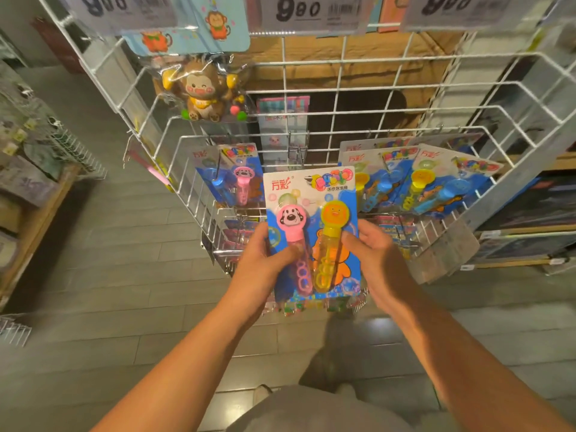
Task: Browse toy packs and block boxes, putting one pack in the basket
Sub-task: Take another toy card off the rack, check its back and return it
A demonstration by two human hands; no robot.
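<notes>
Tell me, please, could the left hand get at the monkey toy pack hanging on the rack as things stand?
Probably not yet: the left hand grips the bubble wand pack. The path up-left to the monkey toy pack looks unobstructed.

Two hands, the left hand (260, 263) and the right hand (372, 260), hold one bubble wand pack (311, 213) with two wands in it. Behind it hang at least three similar packs (232, 176), (378, 179), (442, 179) and one monkey toy (202, 88). Three price tags (299, 9) show above.

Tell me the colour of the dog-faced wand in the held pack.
Pink wand, clearest in the head view.
</notes>
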